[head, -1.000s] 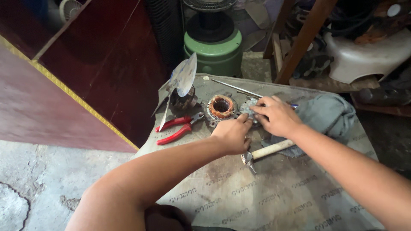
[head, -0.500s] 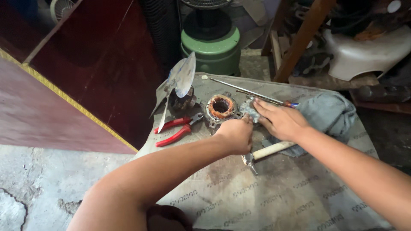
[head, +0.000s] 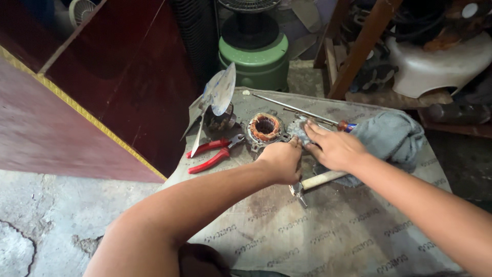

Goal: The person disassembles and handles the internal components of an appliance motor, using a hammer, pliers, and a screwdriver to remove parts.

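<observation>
Motor part (head: 299, 129) btwn 2 hands (head: 333, 149).

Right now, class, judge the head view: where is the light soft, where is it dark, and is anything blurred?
Head view: soft, even daylight on the grey work surface, no glare; the hands and red pliers are sharp; the background behind the green fan base is dim; the forearms stretch at the lower edge from the wide lens.

Worn table (head: 328, 231), red pliers (head: 210, 154), copper-wound stator (head: 265, 127), grey cloth (head: 389, 136), wooden-handled hammer (head: 320, 180), long screwdriver (head: 302, 110)
</observation>
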